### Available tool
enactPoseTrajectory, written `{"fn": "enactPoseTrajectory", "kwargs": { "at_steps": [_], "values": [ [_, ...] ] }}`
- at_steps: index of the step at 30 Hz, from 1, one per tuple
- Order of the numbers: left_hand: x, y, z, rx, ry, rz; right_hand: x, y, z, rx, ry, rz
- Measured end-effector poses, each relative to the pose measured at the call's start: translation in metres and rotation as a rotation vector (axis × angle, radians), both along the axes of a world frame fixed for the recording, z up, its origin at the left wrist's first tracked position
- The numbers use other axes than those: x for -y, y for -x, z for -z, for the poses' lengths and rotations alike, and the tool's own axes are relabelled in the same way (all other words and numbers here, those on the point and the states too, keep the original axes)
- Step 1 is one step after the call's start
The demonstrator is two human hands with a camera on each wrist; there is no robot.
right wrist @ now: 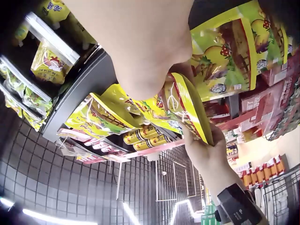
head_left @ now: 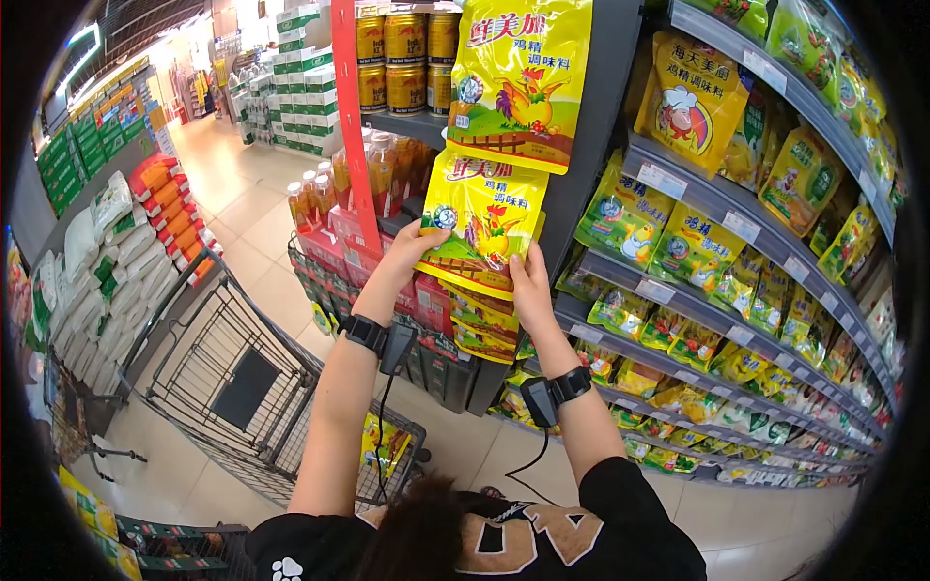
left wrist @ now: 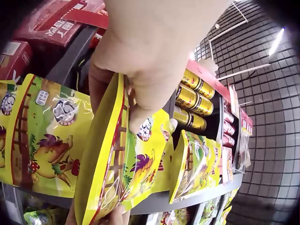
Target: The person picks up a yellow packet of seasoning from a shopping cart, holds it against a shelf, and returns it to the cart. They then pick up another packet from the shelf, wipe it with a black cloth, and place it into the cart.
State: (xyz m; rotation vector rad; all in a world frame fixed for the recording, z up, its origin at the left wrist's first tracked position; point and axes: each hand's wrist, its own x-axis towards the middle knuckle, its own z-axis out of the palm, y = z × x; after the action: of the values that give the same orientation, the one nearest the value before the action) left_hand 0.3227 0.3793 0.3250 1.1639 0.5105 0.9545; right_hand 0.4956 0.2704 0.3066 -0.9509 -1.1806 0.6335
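A yellow bag of chicken seasoning point(head_left: 481, 211), printed with a cartoon rooster, is held between both hands at the end of a shelf unit. My left hand point(head_left: 399, 259) grips its left edge, thumb on the printed front. At the lower right edge, my right hand point(head_left: 532, 290) pinches the bag. The left wrist view shows the held bag point(left wrist: 105, 154) from its side, standing out from the bags behind it. A matching bag point(head_left: 523, 82) hangs just above, and more yellow bags point(head_left: 482, 324) hang below. Fingers behind the held bag are partly hidden.
Shelves of seasoning bags point(head_left: 697, 242) run along the right. Gold cans point(head_left: 405, 63) and bottles point(head_left: 310, 198) stand left of the hanging bags. A shopping cart point(head_left: 232, 358) stands at the left, with a yellow bag point(head_left: 385, 445) in it. White sacks point(head_left: 107, 257) are stacked beyond.
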Motion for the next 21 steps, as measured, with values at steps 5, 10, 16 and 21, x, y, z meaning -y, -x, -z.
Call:
{"fn": "enactPoseTrajectory", "kwargs": {
  "at_steps": [5, 10, 16, 21],
  "values": [
    [0.007, 0.011, 0.009, -0.048, -0.002, -0.030, 0.001, 0.007, 0.016, -0.113, 0.051, -0.073],
    [0.020, 0.021, 0.014, -0.081, -0.040, -0.088, -0.001, 0.000, 0.018, 0.098, -0.015, 0.185],
    [0.024, 0.032, 0.012, -0.181, -0.191, -0.119, -0.017, -0.027, -0.099, 0.027, -0.232, 0.131],
    [0.025, 0.036, 0.015, -0.094, -0.159, -0.131, -0.021, -0.038, -0.136, 0.253, -0.168, 0.264]
  ]
}}
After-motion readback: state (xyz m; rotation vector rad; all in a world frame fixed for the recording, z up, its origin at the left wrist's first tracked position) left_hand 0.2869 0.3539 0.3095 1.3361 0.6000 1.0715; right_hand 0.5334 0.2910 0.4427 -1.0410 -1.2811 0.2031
